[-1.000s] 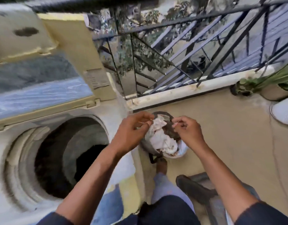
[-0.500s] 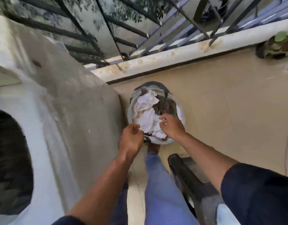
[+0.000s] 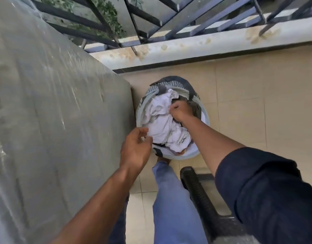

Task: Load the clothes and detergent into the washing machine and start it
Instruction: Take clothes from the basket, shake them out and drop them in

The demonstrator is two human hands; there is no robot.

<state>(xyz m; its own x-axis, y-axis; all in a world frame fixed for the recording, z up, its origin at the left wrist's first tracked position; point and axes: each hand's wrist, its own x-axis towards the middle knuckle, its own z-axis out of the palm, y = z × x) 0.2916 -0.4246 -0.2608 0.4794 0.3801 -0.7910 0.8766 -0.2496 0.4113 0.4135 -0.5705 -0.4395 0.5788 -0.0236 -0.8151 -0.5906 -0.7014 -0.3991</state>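
A round pale laundry basket [image 3: 205, 118] stands on the tiled floor beside the washing machine's grey side wall [image 3: 54, 111]. It is full of white cloth [image 3: 160, 124] with darker clothes [image 3: 195, 108] underneath. My right hand [image 3: 180, 110] is down in the basket, fingers closed on the white cloth near its top. Over the basket's near rim hovers my left hand [image 3: 136, 147], fingers spread and curled, touching the cloth's edge but not clasping it. The machine's drum opening is out of view.
A low concrete ledge [image 3: 204, 44] with a dark metal railing [image 3: 151, 18] runs behind the basket. A black plastic chair or stool [image 3: 199, 196] stands at my right leg. My blue-trousered leg [image 3: 173, 199] is just below the basket. Beige floor tiles [image 3: 257, 103] lie to the right.
My view has swung down and right, from the open drum to the basket. Both hands have dropped into the basket, and my right hand has closed on the white cloth.
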